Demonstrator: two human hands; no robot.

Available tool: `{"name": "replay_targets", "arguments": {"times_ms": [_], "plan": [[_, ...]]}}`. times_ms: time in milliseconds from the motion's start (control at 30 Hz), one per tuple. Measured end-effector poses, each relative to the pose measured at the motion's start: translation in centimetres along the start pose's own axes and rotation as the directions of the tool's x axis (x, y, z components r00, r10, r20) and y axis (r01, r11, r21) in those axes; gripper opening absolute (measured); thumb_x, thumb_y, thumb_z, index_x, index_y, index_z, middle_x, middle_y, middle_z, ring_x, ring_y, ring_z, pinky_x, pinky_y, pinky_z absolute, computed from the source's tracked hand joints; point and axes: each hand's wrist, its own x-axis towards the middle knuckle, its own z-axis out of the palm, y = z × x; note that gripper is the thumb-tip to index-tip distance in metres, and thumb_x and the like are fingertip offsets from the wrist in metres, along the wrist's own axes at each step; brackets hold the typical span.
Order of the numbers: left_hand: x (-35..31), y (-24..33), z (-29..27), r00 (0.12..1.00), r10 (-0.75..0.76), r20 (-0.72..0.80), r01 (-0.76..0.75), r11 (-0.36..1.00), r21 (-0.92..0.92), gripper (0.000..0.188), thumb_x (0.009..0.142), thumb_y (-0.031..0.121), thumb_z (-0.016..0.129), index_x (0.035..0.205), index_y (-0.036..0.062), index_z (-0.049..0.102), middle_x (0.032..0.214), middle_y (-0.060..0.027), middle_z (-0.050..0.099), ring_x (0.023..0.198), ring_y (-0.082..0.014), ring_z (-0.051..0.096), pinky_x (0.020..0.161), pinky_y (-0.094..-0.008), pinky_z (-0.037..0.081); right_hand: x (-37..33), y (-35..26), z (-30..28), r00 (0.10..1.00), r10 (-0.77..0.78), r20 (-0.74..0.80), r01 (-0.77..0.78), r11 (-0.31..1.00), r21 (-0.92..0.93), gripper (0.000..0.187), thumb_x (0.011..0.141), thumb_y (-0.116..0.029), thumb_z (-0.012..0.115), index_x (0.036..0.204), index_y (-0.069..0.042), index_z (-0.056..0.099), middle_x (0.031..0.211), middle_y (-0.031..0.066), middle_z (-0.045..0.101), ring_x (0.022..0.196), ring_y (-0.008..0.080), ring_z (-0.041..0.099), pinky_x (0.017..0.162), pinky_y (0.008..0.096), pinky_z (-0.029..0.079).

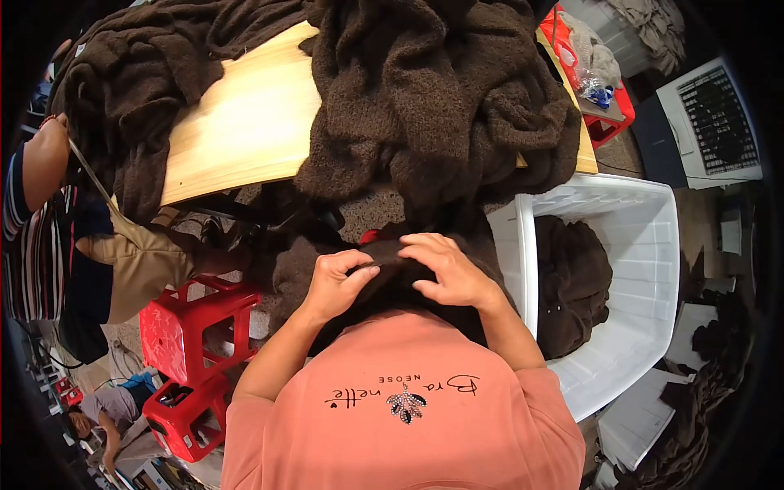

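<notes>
Your left hand (336, 282) and right hand (447, 269) both rest on a dark brown knitted garment (392, 286) that lies in your lap, just in front of your salmon-coloured shirt (408, 416). The left hand is closed: thumb and fingers pinch a fold of the knit. The right hand is half open, fingers curled and spread, pressing down on the fabric; its fingertips lie just beside those of the left hand. A small red item (369, 237) shows at the far edge of the garment; what it is cannot be determined.

Ahead of you stands a light wooden table (245, 122). A large heap of brown knitwear (441, 106) covers its right part and hangs over the near edge, and a second brown pile (139, 73) lies on its left end.

To your right, a white plastic bin (645, 269) holds more brown knitwear (572, 278). To your left stand two red plastic stools (196, 327). Another person's arm (41, 163) reaches the left pile.
</notes>
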Motion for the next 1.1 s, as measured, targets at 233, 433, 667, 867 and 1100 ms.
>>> {"name": "replay_targets", "arguments": {"times_ms": [233,433,667,867,1100], "plan": [[0.3,0.5,0.5,0.996,-0.061,0.067,0.067,0.994,-0.09,0.007,0.073,0.003,0.065,0.076,-0.0017,0.061,0.066,-0.0023,0.056,0.061,-0.0084,0.05,0.055,-0.023,0.04,1.4,-0.7,2.2,0.988,0.017,-0.151,0.02,0.971,0.24,0.012,0.072,-0.001,0.057,0.084,0.0,0.056,0.074,0.0114,0.058,0.067,0.0276,0.057,0.059,0.0338,0.045],[0.1,-0.4,1.2,0.992,-0.079,0.102,0.091,0.989,-0.114,0.006,0.071,0.001,0.065,0.076,-0.0008,0.061,0.065,0.0029,0.054,0.06,-0.0035,0.046,0.052,-0.0204,0.038,1.1,-1.6,3.4,0.973,0.127,-0.19,-0.056,0.939,0.341,0.007,0.074,0.0,0.056,0.08,0.0,0.054,0.07,0.0115,0.054,0.062,0.0258,0.054,0.057,0.0322,0.043],[0.1,-0.2,0.9,0.961,-0.212,0.178,0.259,0.917,-0.304,0.003,0.072,-0.001,0.062,0.075,0.0009,0.062,0.063,0.0059,0.053,0.059,-0.0008,0.043,0.051,-0.0178,0.034,1.1,-1.5,3.4,0.983,0.106,-0.15,-0.042,0.925,0.378,0.006,0.073,-0.001,0.055,0.078,0.0,0.053,0.07,0.0119,0.055,0.061,0.0266,0.054,0.056,0.0331,0.043],[-0.5,-1.3,2.1,0.944,-0.193,0.269,0.269,0.921,-0.283,0.001,0.075,0.001,0.063,0.075,0.0008,0.062,0.064,0.0073,0.053,0.06,-0.0004,0.043,0.052,-0.0176,0.035,1.0,-1.1,4.6,0.968,0.094,-0.232,-0.021,0.953,0.301,0.007,0.071,-0.002,0.055,0.077,0.001,0.053,0.069,0.0128,0.055,0.062,0.028,0.056,0.056,0.0345,0.044],[-0.2,-1.1,2.2,0.957,-0.261,0.125,0.289,0.876,-0.386,0.003,0.076,-0.001,0.06,0.076,-0.0002,0.063,0.066,0.0038,0.057,0.061,-0.0012,0.046,0.054,-0.0163,0.036,0.7,-1.1,4.5,0.955,0.218,-0.199,-0.113,0.893,0.436,0.005,0.074,-0.002,0.056,0.077,0.001,0.053,0.068,0.0117,0.054,0.059,0.0232,0.053,0.054,0.0306,0.042]]}}
